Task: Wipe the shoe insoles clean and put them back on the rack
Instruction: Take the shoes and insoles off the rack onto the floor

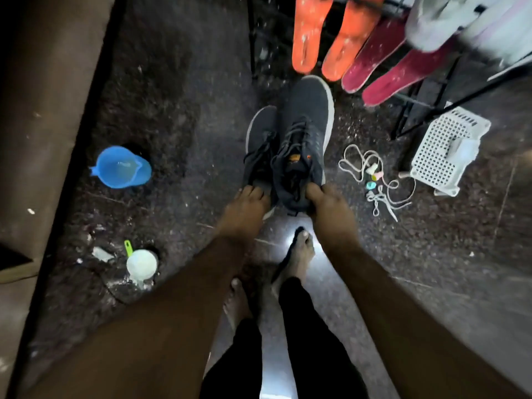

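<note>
Two orange insoles [309,33] [349,38] and two dark red insoles [374,53] [403,79], all speckled with white dirt, lean on the black rack [426,99] at the top right. In the middle I hold a pair of dark grey sneakers above the floor. My left hand [244,208] grips the heel of the left sneaker [260,139]. My right hand [328,203] pinches the heel collar of the right sneaker [308,125].
A blue jug [121,168] with water and a white cup [141,264] with a green handle stand on the dark floor at the left. Loose laces [371,174] and a white perforated basket [449,151] lie at the right. My bare feet [296,251] are below.
</note>
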The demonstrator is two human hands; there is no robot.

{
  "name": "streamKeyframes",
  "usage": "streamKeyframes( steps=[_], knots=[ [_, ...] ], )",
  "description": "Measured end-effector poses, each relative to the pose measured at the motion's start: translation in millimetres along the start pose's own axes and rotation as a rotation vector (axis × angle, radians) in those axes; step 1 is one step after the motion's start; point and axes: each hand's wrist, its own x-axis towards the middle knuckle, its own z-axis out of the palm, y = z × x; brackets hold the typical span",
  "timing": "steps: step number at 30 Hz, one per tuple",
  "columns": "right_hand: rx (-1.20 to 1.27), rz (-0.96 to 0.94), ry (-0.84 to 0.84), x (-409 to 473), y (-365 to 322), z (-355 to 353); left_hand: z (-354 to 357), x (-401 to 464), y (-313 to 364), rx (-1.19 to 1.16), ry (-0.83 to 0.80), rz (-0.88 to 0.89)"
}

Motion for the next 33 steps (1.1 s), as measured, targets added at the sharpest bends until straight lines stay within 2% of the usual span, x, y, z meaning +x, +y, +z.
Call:
streamKeyframes(
  steps=[5,10,13,15,18,21,25,27,33],
  knots=[
    [0.001,0.006,0.093,-10.7,25.1,64.2,83.4,28.4,-13.7,0.040,-0.033,0.007],
    [0.030,-0.023,0.107,-4.6,62.2,132.8,172.0,75.5,-22.6,-0.128,-0.005,0.135],
    [0.012,-0.049,0.101,9.3,82.4,157.6,205.9,83.1,-28.7,-0.309,0.085,0.011],
    [0.015,-0.053,0.083,16.7,84.1,164.9,211.8,69.1,-35.2,-0.295,0.135,-0.084],
    [0.050,-0.069,0.085,22.2,65.5,166.1,213.8,43.5,-52.4,-0.324,0.297,-0.150],
    [0.093,-0.088,0.073,27.8,33.4,166.2,189.6,29.7,-65.0,-0.489,0.403,-0.212],
    [0.171,-0.089,0.045,47.2,-7.1,178.2,146.7,22.4,-81.5,-0.607,0.454,-0.143],
    [0.205,-0.080,0.049,61.5,-20.0,192.3,142.3,27.1,-93.5,-0.639,0.452,-0.179],
    [0.345,-0.078,-0.071,102.8,-21.2,270.4,187.6,51.2,-131.3,-0.641,0.359,-0.279]
  ],
)
